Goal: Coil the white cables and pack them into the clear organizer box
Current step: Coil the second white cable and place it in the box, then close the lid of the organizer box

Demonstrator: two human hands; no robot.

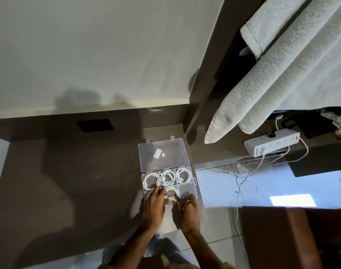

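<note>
Head view: my left hand (153,207) and right hand (187,209) pinch a coiled white cable (171,193) over the organizer box (187,188), its open lid (163,154) behind and a power strip (272,146) well right.

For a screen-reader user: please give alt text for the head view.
Two hands, left and right, tuck a coiled white cable into the open clear organizer box on a brown counter; three far compartments already hold coils.

The clear box (186,186) lies open under the fingertips, lid (163,154) flat beyond them. Three coiled white cables fill the far row — left coil (151,180), middle coil (167,178), right coil (183,175). A fourth coil (172,192) sits in the near middle cell between both hands; the cell right of it looks bare.
</note>
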